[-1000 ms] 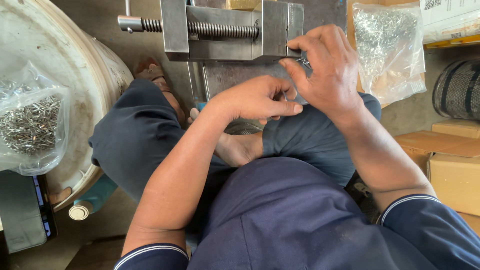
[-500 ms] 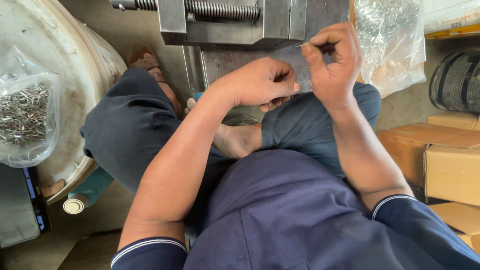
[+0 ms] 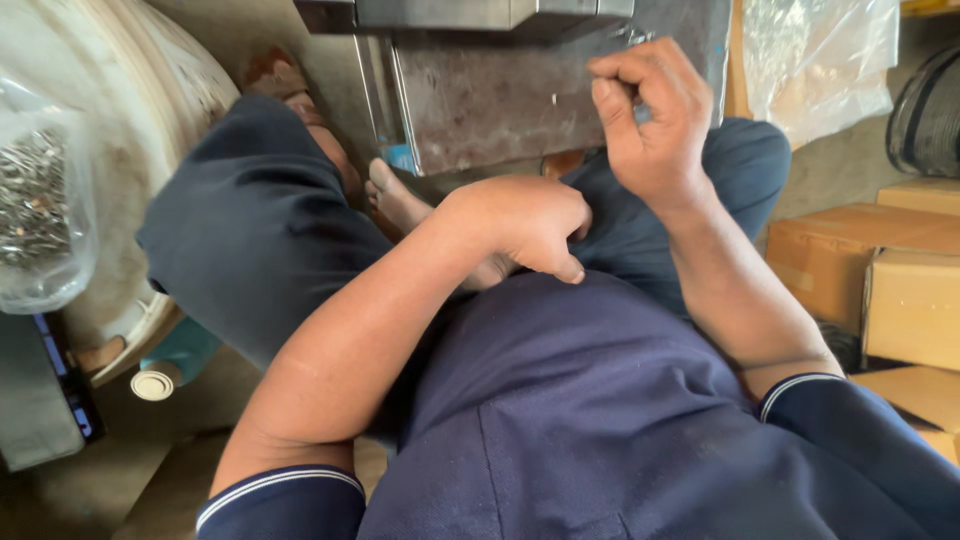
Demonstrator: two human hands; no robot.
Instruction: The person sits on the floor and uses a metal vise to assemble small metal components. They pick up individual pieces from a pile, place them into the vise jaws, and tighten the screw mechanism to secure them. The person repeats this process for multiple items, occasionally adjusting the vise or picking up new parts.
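Metal press point(image 3: 520, 95) stands right ahead of the raised right hand point(image 3: 650, 125), whose fingers point(image 3: 612, 92) are now curled tight together, perhaps pinching a small part I cannot make out. Left hand point(image 3: 525, 225) has dropped from the press to the lap, fingers loosely folded, holding nothing visible. A bag of small metal pieces point(image 3: 35, 200) sits far to the left.

Navy shirt point(image 3: 590, 430) with white-striped cuffs point(image 3: 275, 490) fills the lower frame, grey metal block point(image 3: 520, 90) sits top centre, tan cardboard boxes point(image 3: 870, 270) at right, teal bottle point(image 3: 180, 355) lower left.
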